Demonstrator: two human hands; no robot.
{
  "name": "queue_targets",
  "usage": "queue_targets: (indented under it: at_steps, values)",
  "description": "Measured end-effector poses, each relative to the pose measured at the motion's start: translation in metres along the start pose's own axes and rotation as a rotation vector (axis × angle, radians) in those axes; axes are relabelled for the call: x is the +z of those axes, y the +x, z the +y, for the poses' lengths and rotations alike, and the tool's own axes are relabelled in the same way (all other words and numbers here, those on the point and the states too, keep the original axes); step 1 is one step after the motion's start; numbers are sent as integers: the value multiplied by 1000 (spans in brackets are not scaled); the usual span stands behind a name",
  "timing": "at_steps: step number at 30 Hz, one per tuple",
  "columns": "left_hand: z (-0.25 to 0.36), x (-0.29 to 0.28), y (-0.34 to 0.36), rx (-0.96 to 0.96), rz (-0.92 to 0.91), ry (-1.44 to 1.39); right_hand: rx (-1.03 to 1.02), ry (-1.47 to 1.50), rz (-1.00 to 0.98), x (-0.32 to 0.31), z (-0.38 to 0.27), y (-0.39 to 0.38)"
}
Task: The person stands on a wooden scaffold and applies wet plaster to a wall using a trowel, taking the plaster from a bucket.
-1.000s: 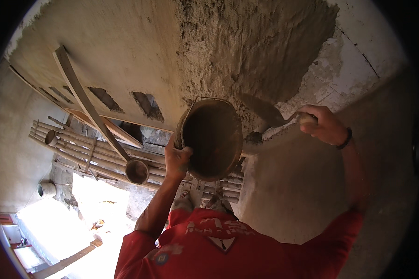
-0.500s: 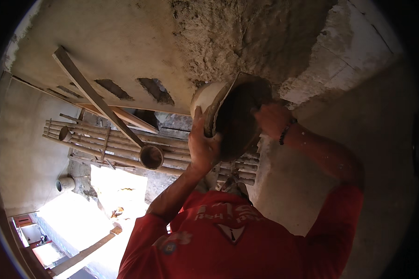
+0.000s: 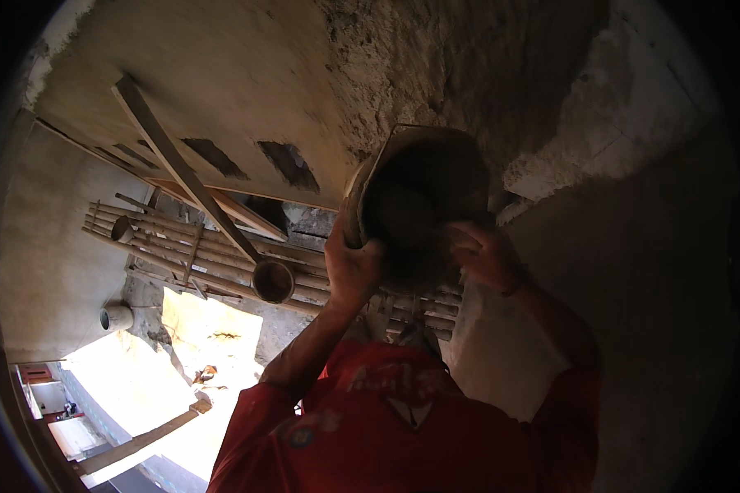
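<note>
A dark-mouthed bucket point(image 3: 448, 148), with a pale crusted outer wall, is tilted in front of the wall so that its opening faces me. My left hand point(image 3: 351, 267) grips its left rim, the thumb over the edge and the fingers against the outside. At the lower right of the mouth, my right hand point(image 3: 488, 259) has its fingers curled. Shadow hides whether it pinches the rim or something inside. The bucket's contents are too dark to make out.
Below the bucket runs a platform of bamboo poles point(image 3: 160, 253). A small bucket point(image 3: 272, 281) stands on it beside the foot of a leaning plank point(image 3: 168, 152). Rough plaster point(image 3: 378, 74) covers part of the wall ahead, with rectangular holes point(image 3: 289, 166) further left.
The bucket's mouth has turned more toward me. My right hand has moved lower along its right side, and its fingers now point left. The view has darkened and shifted slightly.
</note>
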State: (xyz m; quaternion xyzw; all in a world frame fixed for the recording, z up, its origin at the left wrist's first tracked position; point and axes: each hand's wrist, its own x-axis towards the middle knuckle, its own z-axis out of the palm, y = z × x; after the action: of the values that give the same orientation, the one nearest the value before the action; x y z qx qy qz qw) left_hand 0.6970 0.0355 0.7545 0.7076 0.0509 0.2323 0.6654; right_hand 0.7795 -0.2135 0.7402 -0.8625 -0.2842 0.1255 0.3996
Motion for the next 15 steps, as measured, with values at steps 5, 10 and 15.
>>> queue_targets:
  at_steps: [5, 10, 15]
  values:
    - [-3, -7, 3, -75, 96, -117, -129, -240, 10, -43, -15, 11]
    - [-14, -21, 4, -91, 95, -158, -85, -247, -58, -97, -76, 14]
    - [-16, -33, 2, -100, 155, -167, -234, -353, -168, -159, -150, 27]
